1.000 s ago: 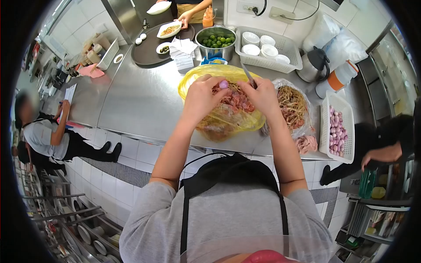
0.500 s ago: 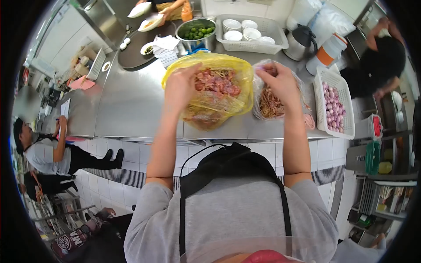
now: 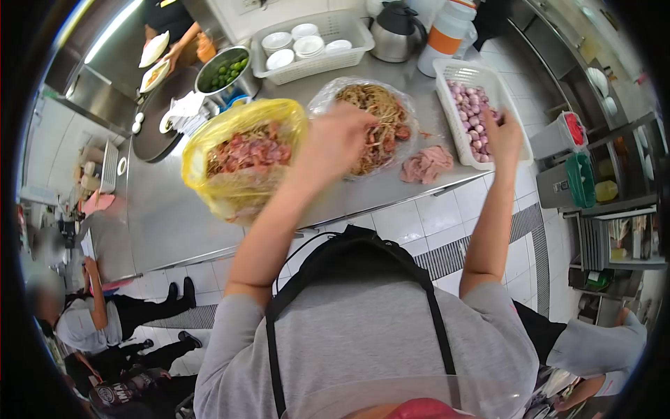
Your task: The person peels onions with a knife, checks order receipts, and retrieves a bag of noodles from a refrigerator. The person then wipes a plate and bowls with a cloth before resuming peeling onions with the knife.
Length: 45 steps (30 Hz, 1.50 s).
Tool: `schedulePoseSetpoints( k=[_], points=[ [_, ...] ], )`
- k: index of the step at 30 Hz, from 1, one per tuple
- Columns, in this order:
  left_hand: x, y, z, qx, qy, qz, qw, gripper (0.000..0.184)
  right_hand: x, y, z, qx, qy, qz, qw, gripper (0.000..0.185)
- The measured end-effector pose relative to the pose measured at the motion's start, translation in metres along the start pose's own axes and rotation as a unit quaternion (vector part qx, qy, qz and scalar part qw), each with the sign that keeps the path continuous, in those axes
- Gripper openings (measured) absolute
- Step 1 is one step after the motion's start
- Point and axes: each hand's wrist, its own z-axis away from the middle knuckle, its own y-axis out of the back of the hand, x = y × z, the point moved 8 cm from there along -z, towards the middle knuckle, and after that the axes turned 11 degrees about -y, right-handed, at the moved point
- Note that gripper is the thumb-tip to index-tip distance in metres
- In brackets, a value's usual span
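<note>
My left hand (image 3: 333, 143) is over the near left side of a clear plastic bag (image 3: 323, 98) full of brown, stringy stalks with reddish bulbs (image 3: 380, 105). Motion blurs its fingers, so I cannot tell whether they hold anything. At the right, my right hand (image 3: 505, 137) reaches over a white basket (image 3: 457, 143) of small purple shallots (image 3: 473, 115). Its thumb and fingers are apart, with nothing visible between them. To the left stands an open yellow plastic bag (image 3: 199, 160) holding reddish-pink scraps (image 3: 251, 150). A crumpled pink cloth (image 3: 427, 164) lies between the clear bag and the basket.
Along the back are a steel pot of green limes (image 3: 227, 73), a white basket with small bowls (image 3: 310, 45), a steel jug (image 3: 394, 35) and an orange-banded jug (image 3: 447, 38). A co-worker's hand (image 3: 174, 59) holds plates at the back left. Other people stand at left and lower right.
My view has turned to the right. My left hand has gone from the yellow bag to the clear bag. My right hand has moved from the clear bag to the shallot basket.
</note>
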Motion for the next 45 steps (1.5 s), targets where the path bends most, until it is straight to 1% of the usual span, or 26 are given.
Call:
schedulePoseSetpoints(
  k=[1, 2, 4, 5, 7, 8, 10, 12, 14, 15, 17, 19, 21, 23, 24, 25, 26, 27, 28, 31, 32, 35, 38, 41, 42, 45],
  points=[
    [-0.004, -0.047, -0.006, -0.067, -0.045, 0.012, 0.997, 0.017, -0.001, -0.007, 0.008, -0.034, -0.017, -0.012, 0.999, 0.042],
    [-0.021, -0.09, -0.004, -0.139, -0.032, -0.02, 0.99, 0.021, -0.007, -0.011, 0.021, -0.052, -0.01, -0.042, 0.998, 0.041],
    [-0.059, -0.154, 0.006, -0.232, -0.01, -0.096, 0.968, 0.021, -0.01, -0.026, 0.048, -0.093, -0.008, -0.093, 0.991, 0.038],
    [-0.065, -0.172, 0.002, -0.249, -0.044, -0.129, 0.959, 0.017, -0.005, -0.035, 0.06, -0.118, -0.013, -0.113, 0.986, 0.037],
    [-0.07, -0.196, -0.003, -0.284, -0.109, -0.192, 0.933, 0.012, 0.006, -0.045, 0.082, -0.154, -0.047, -0.214, 0.963, 0.03],
    [-0.075, -0.206, -0.002, -0.317, -0.121, -0.237, 0.91, 0.014, 0.011, -0.048, 0.088, -0.178, -0.044, -0.22, 0.958, 0.032],
    [-0.084, -0.221, -0.003, -0.346, -0.123, -0.275, 0.889, 0.016, 0.017, -0.05, 0.096, -0.227, -0.032, -0.23, 0.946, 0.036],
    [-0.082, -0.229, -0.008, -0.359, -0.128, -0.319, 0.868, 0.019, 0.022, -0.046, 0.103, -0.238, -0.027, -0.223, 0.945, 0.04],
    [-0.082, -0.228, -0.012, -0.356, -0.114, -0.316, 0.872, 0.018, 0.033, -0.055, 0.108, -0.294, -0.037, -0.184, 0.937, 0.051],
    [-0.084, -0.225, -0.013, -0.355, -0.104, -0.316, 0.874, 0.018, 0.033, -0.051, 0.107, -0.247, -0.006, -0.212, 0.945, 0.053],
    [-0.062, -0.193, -0.029, -0.284, -0.077, -0.286, 0.912, 0.022, 0.03, -0.047, 0.107, -0.155, 0.057, -0.27, 0.949, 0.057],
    [-0.039, -0.147, -0.044, -0.214, -0.043, -0.26, 0.941, 0.025, 0.026, -0.059, 0.106, -0.171, 0.051, -0.323, 0.929, 0.056],
    [-0.026, -0.097, -0.046, -0.141, 0.002, -0.239, 0.961, 0.03, 0.014, -0.078, 0.112, -0.276, -0.003, -0.395, 0.876, 0.053],
    [-0.053, -0.065, -0.025, -0.081, 0.182, -0.114, 0.973, 0.031, -0.017, -0.09, 0.127, -0.45, -0.099, -0.462, 0.758, 0.047],
    [-0.066, -0.052, -0.013, -0.043, 0.264, -0.048, 0.962, 0.032, -0.034, -0.098, 0.136, -0.488, -0.122, -0.505, 0.701, 0.043],
    [-0.08, -0.051, 0.002, 0.005, 0.304, 0.068, 0.95, 0.032, -0.046, -0.107, 0.147, -0.527, -0.153, -0.53, 0.646, 0.043],
    [-0.101, -0.057, 0.022, 0.055, 0.332, 0.184, 0.923, 0.033, -0.057, -0.116, 0.156, -0.562, -0.183, -0.551, 0.589, 0.043],
    [-0.114, -0.061, 0.035, 0.105, 0.349, 0.298, 0.882, 0.034, -0.068, -0.124, 0.165, -0.593, -0.213, -0.567, 0.531, 0.043],
    [-0.113, -0.064, 0.043, 0.14, 0.363, 0.362, 0.847, 0.034, -0.074, -0.131, 0.172, -0.601, -0.231, -0.568, 0.513, 0.042],
    [-0.107, -0.069, 0.057, 0.184, 0.369, 0.374, 0.831, 0.031, -0.081, -0.144, 0.177, -0.605, -0.254, -0.547, 0.52, 0.042],
    [-0.109, -0.074, 0.06, 0.185, 0.362, 0.385, 0.828, 0.03, -0.084, -0.146, 0.175, -0.607, -0.241, -0.55, 0.521, 0.044],
    [-0.106, -0.076, 0.06, 0.188, 0.328, 0.367, 0.85, 0.031, -0.084, -0.151, 0.169, -0.606, -0.251, -0.551, 0.515, 0.046],
    [-0.099, -0.074, 0.057, 0.194, 0.295, 0.28, 0.893, 0.033, -0.082, -0.153, 0.166, -0.588, -0.277, -0.557, 0.517, 0.033],
    [-0.094, -0.083, 0.063, 0.234, 0.248, 0.229, 0.912, 0.03, -0.082, -0.158, 0.161, -0.578, -0.332, -0.565, 0.486, 0.017],
    [-0.085, -0.084, 0.06, 0.238, 0.246, 0.231, 0.911, 0.03, -0.084, -0.16, 0.161, -0.586, -0.332, -0.575, 0.464, 0.014],
    [-0.071, -0.074, 0.053, 0.191, 0.131, 0.067, 0.971, 0.03, -0.087, -0.167, 0.159, -0.611, -0.334, -0.593, 0.404, 0.015]
  ],
)
